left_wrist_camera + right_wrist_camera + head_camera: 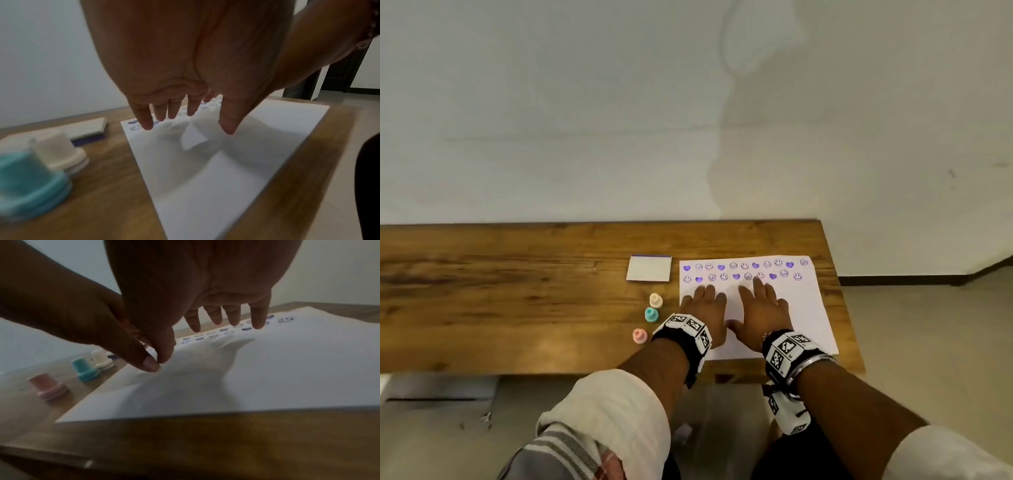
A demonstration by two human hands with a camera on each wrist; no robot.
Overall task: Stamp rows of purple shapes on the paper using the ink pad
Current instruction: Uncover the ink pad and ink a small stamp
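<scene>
We see a wooden table (517, 301), brown grain, rectangular, its left end cut off by the frame. The landmark is the paper (804, 308): a white sheet, smooth, lying flat on the right end of the table. Along the paper's far edge run two rows of purple stamps (744, 270), solid hearts mixed with outline smiley faces; the smaller details blur.

Both hands sit over the blank middle of the paper, palms down, fingers straight and spread, holding nothing. Left hand (707, 313) is near the paper's left edge, right hand (763, 311) just beside it; the thumbs look close or touching in the right wrist view. Whether the palms press the sheet we cannot tell. Checker-marked bands wrap both wrists; we can't read any text on them.

The ink pad (649, 268), a flat white rectangle with a purple strip on its far edge, sits just left of the paper's far corner. Three small round stamps stand in a line left of the paper: cream stamp (655, 300), teal stamp (651, 314), pink stamp (640, 336).
</scene>
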